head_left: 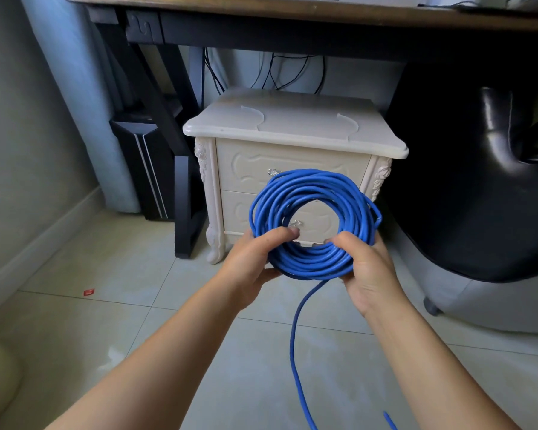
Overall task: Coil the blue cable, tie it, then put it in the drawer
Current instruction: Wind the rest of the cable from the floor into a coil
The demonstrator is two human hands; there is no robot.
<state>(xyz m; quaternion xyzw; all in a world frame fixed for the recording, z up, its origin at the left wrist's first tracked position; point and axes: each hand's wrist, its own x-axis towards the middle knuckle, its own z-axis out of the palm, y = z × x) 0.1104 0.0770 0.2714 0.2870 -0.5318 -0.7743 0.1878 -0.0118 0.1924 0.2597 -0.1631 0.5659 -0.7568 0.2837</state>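
The blue cable is wound into a round coil of several loops, held upright in front of me. My left hand grips the coil's lower left, thumb through the middle. My right hand grips its lower right. A loose tail of the cable hangs from the bottom of the coil and runs down out of view. Behind the coil stands a cream nightstand with two drawers. The upper drawer and the lower drawer are both shut, partly hidden by the coil.
A dark wooden desk spans the top, with a black leg frame left of the nightstand. A black chair stands at the right. A small red scrap lies on the tiled floor. Black wires hang behind the nightstand.
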